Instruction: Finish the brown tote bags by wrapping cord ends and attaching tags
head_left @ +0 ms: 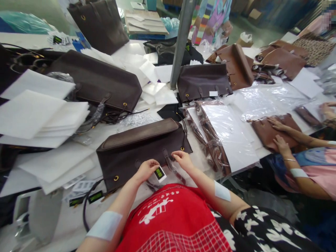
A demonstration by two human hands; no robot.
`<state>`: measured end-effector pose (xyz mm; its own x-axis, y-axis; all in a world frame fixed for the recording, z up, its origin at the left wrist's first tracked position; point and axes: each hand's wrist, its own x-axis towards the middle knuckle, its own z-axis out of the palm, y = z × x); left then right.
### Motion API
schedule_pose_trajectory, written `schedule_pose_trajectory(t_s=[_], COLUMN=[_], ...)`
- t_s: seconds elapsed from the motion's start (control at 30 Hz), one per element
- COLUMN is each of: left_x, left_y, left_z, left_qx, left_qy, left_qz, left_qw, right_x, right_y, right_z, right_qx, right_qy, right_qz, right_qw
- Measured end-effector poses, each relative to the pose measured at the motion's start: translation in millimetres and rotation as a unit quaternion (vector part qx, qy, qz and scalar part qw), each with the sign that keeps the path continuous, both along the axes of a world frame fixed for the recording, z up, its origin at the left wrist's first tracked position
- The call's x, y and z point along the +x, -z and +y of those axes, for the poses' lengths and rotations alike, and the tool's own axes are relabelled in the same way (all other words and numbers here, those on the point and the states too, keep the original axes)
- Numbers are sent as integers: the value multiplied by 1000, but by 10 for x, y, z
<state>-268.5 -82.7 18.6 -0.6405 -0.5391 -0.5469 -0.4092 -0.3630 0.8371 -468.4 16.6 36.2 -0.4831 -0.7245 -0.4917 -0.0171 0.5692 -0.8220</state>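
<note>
A dark brown handbag [141, 148] lies on the table right in front of me, its handles [172, 164] toward my body and brass eyelets at its corners. My left hand [147, 170] is closed in a pinch on a small tag [159, 174], black and white with green lettering, in front of the bag's near side. Beside the right-hand handle, my right hand [183, 160] has thumb and forefinger pressed together. Whatever is between those fingertips is too small to make out.
White foam sheets [31, 108] pile up at left, near more tags [95, 196]. Other dark bags [99, 77] lie behind. Plastic-wrapped brown bags [210, 140] sit at right, where a co-worker's hands [280, 141] rest on a brown bag [262, 134]. A metal post [181, 45] rises mid-table.
</note>
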Motion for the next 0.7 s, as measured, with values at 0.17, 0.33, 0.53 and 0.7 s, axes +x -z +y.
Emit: schedule_pose_trajectory(t_s=[0.17,0.33,0.53,0.7], left_x=[-180,-305,-387,-422], left_y=[41,12,35,17], left_z=[-167,-249,-123,-43], left_qx=[-75,-76,125,295], left_qy=[-13,-45,-93,-150], left_qz=[-23,-23,-11,44], left_qw=[997,996,988,943], right_x=[74,124,162,188], right_y=[-2,46,68,-1], right_z=[-228,-298,-269,-234], right_qx=[-29,-1,-33,-58], right_qy=[-19,-112,-124,-138], right_qz=[-42,18,44,101], right_qw=[999,994,991,984])
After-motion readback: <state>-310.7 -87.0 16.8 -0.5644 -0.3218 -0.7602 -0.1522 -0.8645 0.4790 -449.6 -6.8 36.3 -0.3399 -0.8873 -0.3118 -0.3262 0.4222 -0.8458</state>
